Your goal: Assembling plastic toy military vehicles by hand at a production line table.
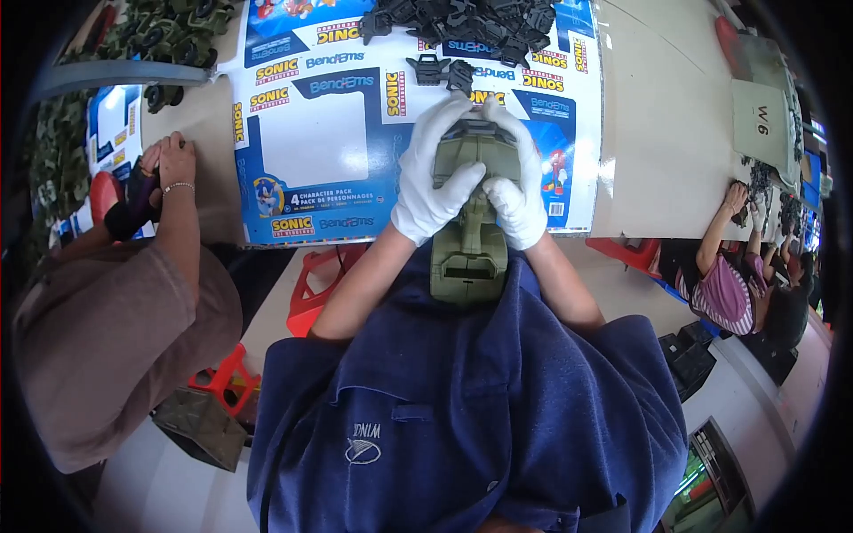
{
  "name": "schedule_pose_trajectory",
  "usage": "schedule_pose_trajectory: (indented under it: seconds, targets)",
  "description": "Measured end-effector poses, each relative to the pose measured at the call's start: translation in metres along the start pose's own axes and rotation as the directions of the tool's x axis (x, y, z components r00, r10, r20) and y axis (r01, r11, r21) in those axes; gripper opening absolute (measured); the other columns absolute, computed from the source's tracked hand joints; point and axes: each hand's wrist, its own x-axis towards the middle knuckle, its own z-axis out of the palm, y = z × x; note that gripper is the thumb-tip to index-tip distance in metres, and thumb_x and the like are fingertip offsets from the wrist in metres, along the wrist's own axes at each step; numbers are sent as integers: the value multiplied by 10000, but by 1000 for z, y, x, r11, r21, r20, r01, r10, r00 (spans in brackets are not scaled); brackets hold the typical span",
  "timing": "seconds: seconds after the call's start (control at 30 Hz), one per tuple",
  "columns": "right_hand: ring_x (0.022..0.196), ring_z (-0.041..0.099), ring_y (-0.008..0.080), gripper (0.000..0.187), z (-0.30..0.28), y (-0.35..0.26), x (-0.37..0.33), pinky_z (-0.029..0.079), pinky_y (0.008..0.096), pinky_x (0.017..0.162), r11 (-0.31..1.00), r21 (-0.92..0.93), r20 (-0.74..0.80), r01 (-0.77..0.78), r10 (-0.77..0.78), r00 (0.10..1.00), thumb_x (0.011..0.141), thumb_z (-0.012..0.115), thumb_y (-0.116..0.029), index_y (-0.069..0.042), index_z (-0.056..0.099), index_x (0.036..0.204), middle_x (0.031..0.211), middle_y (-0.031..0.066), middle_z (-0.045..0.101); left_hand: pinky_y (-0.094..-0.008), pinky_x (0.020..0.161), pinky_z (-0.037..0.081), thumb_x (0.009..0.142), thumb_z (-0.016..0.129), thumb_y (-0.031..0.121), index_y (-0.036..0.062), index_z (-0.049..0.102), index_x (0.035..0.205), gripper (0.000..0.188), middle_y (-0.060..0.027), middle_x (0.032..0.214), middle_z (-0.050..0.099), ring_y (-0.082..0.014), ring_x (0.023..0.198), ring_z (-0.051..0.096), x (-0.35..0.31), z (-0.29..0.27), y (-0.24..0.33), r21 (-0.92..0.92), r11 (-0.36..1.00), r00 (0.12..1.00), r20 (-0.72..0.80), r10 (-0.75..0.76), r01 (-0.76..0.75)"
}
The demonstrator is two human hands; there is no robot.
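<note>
Close to my chest, at the table's front edge, a dark green plastic toy vehicle body point(469, 262) points away from me. My left hand point(428, 182), in a white glove, wraps its left side with the thumb on top. From the other side my right hand point(520, 200), gloved too, grips it, thumb also on top. Between my fingertips at its far end is a dark part point(484, 130); the fingers partly cover it. Just beyond lie two loose black plastic parts point(428, 71), and behind them a heap of similar black parts point(471, 31).
Printed blue and white cardboard sheets point(311, 142) cover the table before me. Green toy vehicles point(164, 35) are piled at the far left behind a grey curved bar point(124, 75). A co-worker's hands point(176, 164) are at left. A red stool point(311, 289) stands below; other people sit at right.
</note>
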Motion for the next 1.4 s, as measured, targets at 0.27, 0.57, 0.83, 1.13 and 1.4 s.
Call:
schedule_pose_trajectory:
  seconds: [0.27,0.57,0.83,1.13,1.4]
  targets:
    - [1171,604,331,498,11,-1,-9,443,403,1028,972,-204,-52,112,-125,991,819,644,-175,7,545,1273,1295,209,608,-331,844,519,906,540,64,-24,615,1099,225,-158,1043,667,-246,939,678,-15,-6,6,-67,985,987,4,-161,161]
    - [1132,604,208,449,-26,59,5,438,338,1037,925,-103,-328,-366,316,890,965,637,-299,30,604,1269,1230,154,648,-365,916,491,937,658,308,53,622,1174,349,-149,1139,665,-300,1017,648,-4,3,-64,91,867,853,157,-498,490]
    - [1330,468,272,681,-117,127,25,358,388,1132,855,-56,-782,-515,283,555,1001,582,-398,87,397,1441,1437,189,496,-427,951,492,809,747,459,76,595,1236,594,-180,1222,606,-346,1121,606,157,-182,-173,853,437,950,-313,-11,286]
    - [1350,387,474,605,-19,130,41,302,553,1119,370,-880,-367,-298,-130,921,883,673,-294,-88,449,1406,1475,178,463,-479,938,515,565,783,772,115,130,1571,1368,-231,1466,406,-376,1220,577,284,-290,-194,903,-75,869,-428,-247,423]
    - [1348,395,445,555,-12,124,47,278,548,1130,329,-878,-395,-349,-84,915,882,632,-300,-96,458,1369,1477,183,447,-496,794,508,737,716,333,237,354,1453,808,-178,1196,578,-356,1047,618,254,-225,-182,951,-138,939,-297,-175,276]
